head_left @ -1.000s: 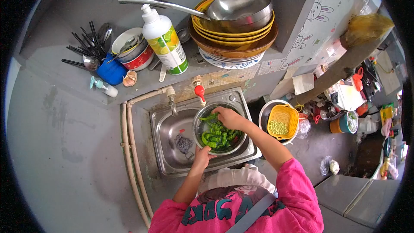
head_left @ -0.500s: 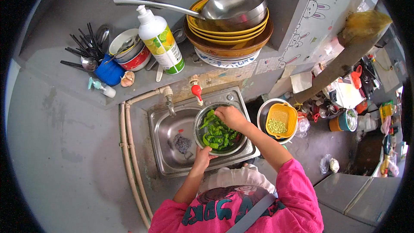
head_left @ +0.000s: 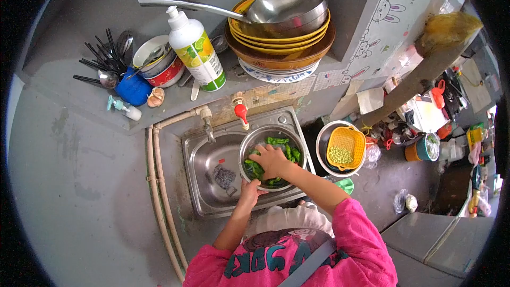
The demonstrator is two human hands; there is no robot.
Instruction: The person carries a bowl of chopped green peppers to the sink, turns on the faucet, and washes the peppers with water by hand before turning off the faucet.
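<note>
A round metal bowl (head_left: 245,179) holding green peppers (head_left: 291,152) rests on the right part of the steel sink (head_left: 192,197). My left hand (head_left: 249,193) grips the bowl's lower left rim, thumb toward the inside. Inside the bowl, my right hand (head_left: 270,162) lies over the peppers with its fingers spread, covering part of them. In the sink basin, left of the bowl, lie a dark mesh scrubber (head_left: 224,177) and a small red piece (head_left: 221,161). Above the bowl is a tap with a red handle (head_left: 241,111).
Right of the sink, a yellow basket (head_left: 348,141) with small green pieces sits in a larger bowl. A shelf behind holds a soap bottle (head_left: 197,56), stacked bowls (head_left: 281,56) and a blue utensil holder (head_left: 133,86). Pipes (head_left: 159,180) run down the left.
My right hand has moved from the bowl's upper right side leftward and down onto the peppers, its fingers now spread. The peppers have shifted. My left hand keeps its hold on the rim.
</note>
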